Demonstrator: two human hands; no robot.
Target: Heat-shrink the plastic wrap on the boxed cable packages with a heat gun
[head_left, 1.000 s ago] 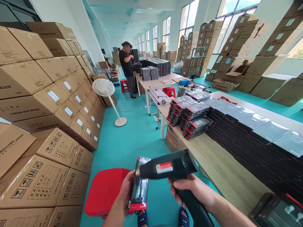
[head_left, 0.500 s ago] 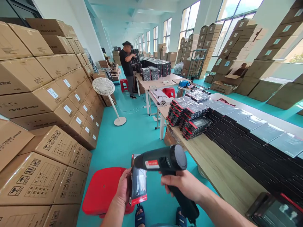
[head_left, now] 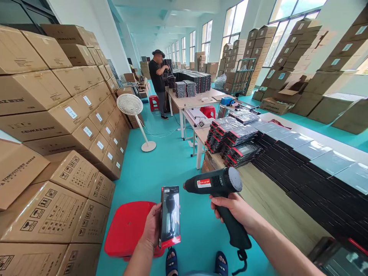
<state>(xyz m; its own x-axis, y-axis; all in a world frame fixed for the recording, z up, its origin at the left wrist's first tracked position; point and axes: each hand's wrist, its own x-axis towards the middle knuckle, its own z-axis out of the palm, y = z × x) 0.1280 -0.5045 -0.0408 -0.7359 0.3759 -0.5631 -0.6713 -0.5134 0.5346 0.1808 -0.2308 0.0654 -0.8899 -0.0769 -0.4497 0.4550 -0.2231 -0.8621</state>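
A slim black and red box [head_left: 170,216] with a glossy front stands upright in my left hand [head_left: 152,226], whose fingers wrap its left edge. My right hand [head_left: 230,209] is closed round the handle of a dark heat gun [head_left: 214,181]. The gun's nozzle points left and sits just right of the box's top corner, apart from it. Below and left of the box is a red stool [head_left: 128,230].
Cartons [head_left: 54,207] are piled along the left, with a white fan [head_left: 130,104] beyond. On the right, a long table [head_left: 276,199] holds wrapped packs [head_left: 224,132] and black boxes [head_left: 304,172]. A person [head_left: 158,82] stands at a farther table.
The heat gun has moved right and slightly up, away from the box front it overlapped before. The box's upper part now shows. The camera view has shifted slightly left.
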